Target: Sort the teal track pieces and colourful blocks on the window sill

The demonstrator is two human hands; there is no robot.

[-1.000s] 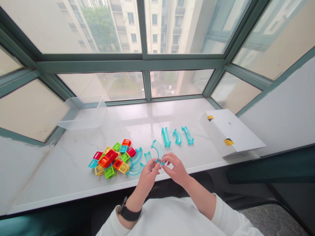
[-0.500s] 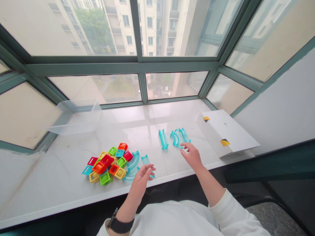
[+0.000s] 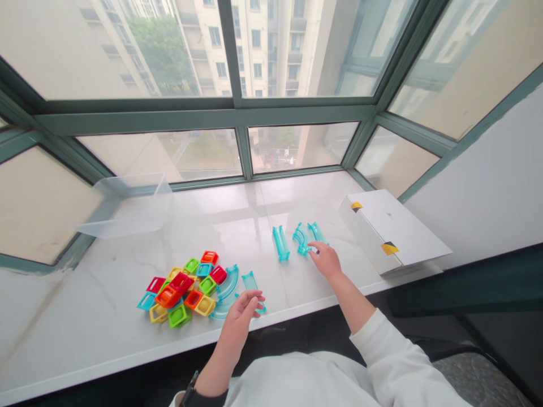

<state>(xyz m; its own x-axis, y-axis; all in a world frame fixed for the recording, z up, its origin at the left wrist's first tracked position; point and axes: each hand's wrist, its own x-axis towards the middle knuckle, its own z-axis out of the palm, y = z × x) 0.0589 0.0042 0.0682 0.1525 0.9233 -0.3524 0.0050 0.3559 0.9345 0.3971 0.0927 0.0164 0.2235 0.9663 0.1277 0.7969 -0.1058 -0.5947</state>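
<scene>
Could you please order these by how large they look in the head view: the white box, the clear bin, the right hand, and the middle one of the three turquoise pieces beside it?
1. White box and clear bin: too alike to rank
2. Right hand
3. Middle turquoise piece

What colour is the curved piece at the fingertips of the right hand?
The curved piece is see-through turquoise; it shows best in the head view.
</scene>
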